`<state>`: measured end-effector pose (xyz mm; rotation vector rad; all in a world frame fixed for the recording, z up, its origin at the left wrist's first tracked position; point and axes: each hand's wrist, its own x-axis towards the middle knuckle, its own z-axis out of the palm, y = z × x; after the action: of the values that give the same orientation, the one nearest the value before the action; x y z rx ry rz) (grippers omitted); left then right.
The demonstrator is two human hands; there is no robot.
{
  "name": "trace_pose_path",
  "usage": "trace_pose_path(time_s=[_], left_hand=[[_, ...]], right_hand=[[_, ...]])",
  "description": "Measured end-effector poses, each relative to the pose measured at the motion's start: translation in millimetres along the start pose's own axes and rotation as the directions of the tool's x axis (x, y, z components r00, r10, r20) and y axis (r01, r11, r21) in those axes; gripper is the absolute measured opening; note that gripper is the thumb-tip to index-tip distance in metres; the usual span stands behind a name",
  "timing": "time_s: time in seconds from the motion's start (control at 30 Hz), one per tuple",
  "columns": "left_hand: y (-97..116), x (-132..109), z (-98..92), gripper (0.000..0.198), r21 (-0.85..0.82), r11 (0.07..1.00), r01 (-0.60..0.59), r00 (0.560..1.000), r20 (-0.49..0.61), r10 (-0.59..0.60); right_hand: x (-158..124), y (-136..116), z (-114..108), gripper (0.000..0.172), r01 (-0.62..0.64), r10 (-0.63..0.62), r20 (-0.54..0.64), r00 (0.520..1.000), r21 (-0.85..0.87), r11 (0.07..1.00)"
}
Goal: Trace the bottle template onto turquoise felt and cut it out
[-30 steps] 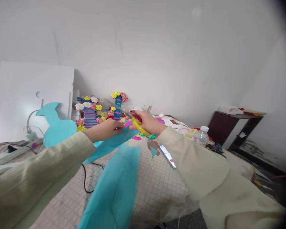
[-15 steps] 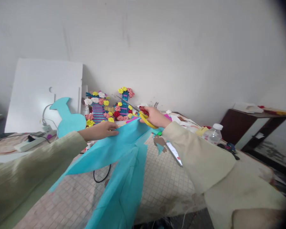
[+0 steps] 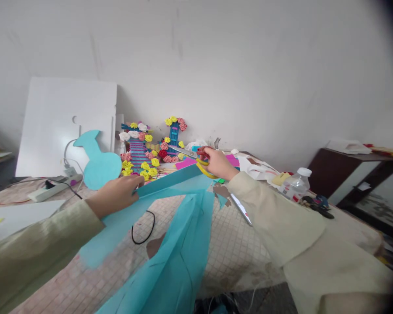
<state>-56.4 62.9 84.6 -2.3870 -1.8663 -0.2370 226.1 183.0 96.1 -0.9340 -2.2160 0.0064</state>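
Observation:
A wide turquoise sheet, thin like paper or cloth, hangs in folds over the near table edge, with dark drawn lines on it. My left hand pinches a strip of it at the left. Yellow-handled scissors are in my right hand, with the blades pointing left and away, above the sheet's far edge. Whether the blades touch the sheet, I cannot tell. A turquoise cut-out shape with a round body and a narrow neck leans against the white board at the left.
Flower-covered stick models stand by the wall, left of centre. A white board leans behind a power strip. A phone, a plastic bottle and paper scraps lie to the right. A black cord loop rests on the table.
My left hand has moved left and nearer, drawing the strip of sheet out straighter. The scissors stay near the sheet's far edge. The view has shifted slightly.

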Motion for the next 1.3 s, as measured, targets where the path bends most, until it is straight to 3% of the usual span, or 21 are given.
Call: trace_pose_path(time_s=[0.2, 0.33, 0.57, 0.73, 0.9, 1.1, 1.3], left_hand=[[2, -5, 3.5, 0.017, 0.342, 0.935, -0.094, 0.980, -0.133, 0.148], [1, -2, 13.4, 0.020, 0.424, 0.901, -0.090, 0.976, -0.144, 0.166], [-16, 11, 14.6, 0.035, 0.405, 0.914, -0.011, 0.990, -0.126, 0.068], [-30, 18, 5.8, 0.032, 0.375, 0.923, 0.083, 0.992, -0.117, -0.042], [-38, 21, 4.7, 0.036, 0.326, 0.936, 0.131, 0.986, -0.137, -0.091], [-50, 49, 21.4, 0.037, 0.224, 0.974, 0.009, 0.998, -0.070, 0.007], [-50, 95, 63.0, 0.038, 0.189, 0.972, -0.141, 0.980, -0.113, 0.164]], right_hand=[[-15, 11, 9, 0.008, 0.040, -0.037, 0.081, 0.996, -0.037, 0.999], [-27, 12, 16, 0.016, 0.040, -0.033, 0.082, 0.996, -0.091, 0.995], [-38, 28, 21, 0.019, -0.020, 0.023, 0.021, 1.000, -0.155, 0.988], [-42, 42, 16, 0.021, -0.061, 0.058, -0.023, 0.998, -0.128, 0.990], [-50, 46, 4, 0.011, -0.057, 0.058, 0.005, 0.998, -0.103, 0.993], [-59, 59, 0, 0.010, -0.062, 0.073, 0.104, 0.992, -0.105, 0.993], [-73, 81, 31, 0.018, -0.056, 0.101, 0.219, 0.971, -0.202, 0.978]])
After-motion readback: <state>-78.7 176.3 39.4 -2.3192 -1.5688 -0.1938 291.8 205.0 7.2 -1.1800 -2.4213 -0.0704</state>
